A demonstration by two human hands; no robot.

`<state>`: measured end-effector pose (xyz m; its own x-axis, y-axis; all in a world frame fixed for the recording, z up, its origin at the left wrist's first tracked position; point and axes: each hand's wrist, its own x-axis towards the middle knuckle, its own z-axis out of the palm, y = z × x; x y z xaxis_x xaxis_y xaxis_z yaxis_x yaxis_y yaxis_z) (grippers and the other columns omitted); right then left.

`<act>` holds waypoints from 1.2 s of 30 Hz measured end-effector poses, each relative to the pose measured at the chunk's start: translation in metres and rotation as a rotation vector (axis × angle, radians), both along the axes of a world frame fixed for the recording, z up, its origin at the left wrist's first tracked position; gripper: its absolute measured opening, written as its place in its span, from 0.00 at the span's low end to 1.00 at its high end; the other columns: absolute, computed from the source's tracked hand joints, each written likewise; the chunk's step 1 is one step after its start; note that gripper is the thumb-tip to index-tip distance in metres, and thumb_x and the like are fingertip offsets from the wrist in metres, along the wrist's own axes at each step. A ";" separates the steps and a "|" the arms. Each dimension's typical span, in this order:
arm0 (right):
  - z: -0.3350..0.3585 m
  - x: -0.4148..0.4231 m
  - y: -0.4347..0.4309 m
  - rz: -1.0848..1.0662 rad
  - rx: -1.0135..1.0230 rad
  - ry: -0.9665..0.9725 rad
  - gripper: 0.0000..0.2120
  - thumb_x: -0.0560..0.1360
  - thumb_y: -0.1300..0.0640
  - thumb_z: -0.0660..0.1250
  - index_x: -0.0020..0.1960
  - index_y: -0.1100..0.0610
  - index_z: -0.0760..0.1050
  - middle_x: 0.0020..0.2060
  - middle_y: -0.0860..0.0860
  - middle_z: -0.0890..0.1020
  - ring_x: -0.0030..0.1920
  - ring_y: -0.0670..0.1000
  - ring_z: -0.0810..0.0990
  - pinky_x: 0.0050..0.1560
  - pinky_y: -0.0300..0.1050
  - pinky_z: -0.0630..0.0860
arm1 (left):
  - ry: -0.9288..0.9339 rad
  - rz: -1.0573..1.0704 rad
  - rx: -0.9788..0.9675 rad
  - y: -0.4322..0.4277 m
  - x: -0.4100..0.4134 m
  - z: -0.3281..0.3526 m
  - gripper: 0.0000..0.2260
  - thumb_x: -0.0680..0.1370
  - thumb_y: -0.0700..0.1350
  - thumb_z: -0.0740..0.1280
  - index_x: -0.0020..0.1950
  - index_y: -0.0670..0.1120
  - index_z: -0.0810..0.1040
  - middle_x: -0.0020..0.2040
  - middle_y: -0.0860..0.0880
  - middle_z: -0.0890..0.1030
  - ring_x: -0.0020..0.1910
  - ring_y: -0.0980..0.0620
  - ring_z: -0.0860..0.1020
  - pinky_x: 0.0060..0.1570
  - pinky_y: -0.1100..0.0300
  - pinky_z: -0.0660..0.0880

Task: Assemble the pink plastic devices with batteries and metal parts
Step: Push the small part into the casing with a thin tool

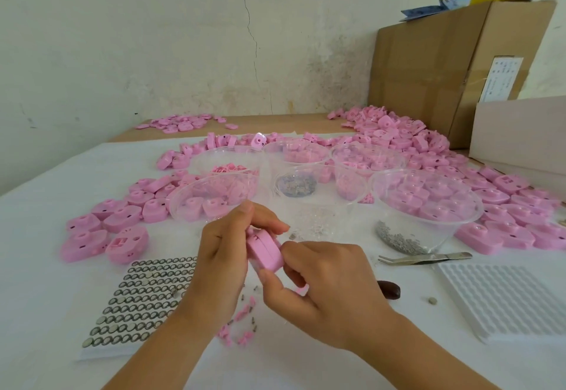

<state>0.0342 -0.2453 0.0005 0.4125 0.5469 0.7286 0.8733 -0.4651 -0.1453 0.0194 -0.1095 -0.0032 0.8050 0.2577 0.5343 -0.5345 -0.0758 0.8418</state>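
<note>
1. My left hand (225,245) grips the pink device (265,253) from the left side. The fingers are curled over its upper edge and the thumb lies behind it.
2. My right hand (318,279) pinches the lower right edge of the same device between thumb and curled fingers. Both hands are together, clamped on this one part, which is held on edge just above the table (46,267), near its front centre.
3. A small pink bit shows under my right palm. I cannot tell whether it is held.
4. Below the hands, loose pink clips and metal pins (245,319) lie scattered on the white cover.
5. To the left, the battery tray (144,301) lies flat. Most of its cells show as empty rings; a few hold button batteries.
6. To the right lie the tweezers (425,258), a white grid tray (508,294), a dark brown object (390,290) and one loose battery (432,301).
7. Beyond the hands stand clear plastic bowls:
   - the near-left bowl (214,196) holds pink shells;
   - the small cup (295,184) holds metal parts;
   - the large right bowl (428,203) holds pink shells, and grey metal parts (398,239) show through its near wall.
8. Heaps of pink shells (428,144) surround the bowls.
9. At the far right stands a cardboard box (444,62) with a white label (502,79). The print is too small to read.
</note>
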 end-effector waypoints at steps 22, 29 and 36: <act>-0.008 -0.014 0.018 -0.078 -0.024 -0.081 0.17 0.68 0.47 0.57 0.27 0.55 0.55 0.21 0.46 0.54 0.21 0.50 0.54 0.23 0.36 0.55 | -0.014 0.190 -0.128 -0.008 -0.002 0.000 0.29 0.81 0.41 0.58 0.17 0.48 0.67 0.19 0.51 0.67 0.23 0.55 0.66 0.27 0.66 0.67; -0.004 -0.006 0.012 -0.085 0.125 0.012 0.14 0.65 0.48 0.58 0.26 0.54 0.60 0.19 0.46 0.61 0.20 0.48 0.59 0.20 0.36 0.59 | -0.028 0.213 -0.142 -0.006 0.001 0.002 0.26 0.78 0.55 0.53 0.25 0.49 0.78 0.26 0.53 0.77 0.28 0.60 0.74 0.32 0.71 0.70; -0.008 0.015 0.007 0.081 0.198 0.295 0.17 0.73 0.46 0.52 0.41 0.58 0.71 0.32 0.47 0.71 0.34 0.46 0.69 0.33 0.37 0.66 | -0.011 0.205 -0.047 -0.004 0.002 -0.005 0.21 0.78 0.62 0.51 0.46 0.51 0.77 0.37 0.52 0.83 0.36 0.56 0.80 0.38 0.67 0.76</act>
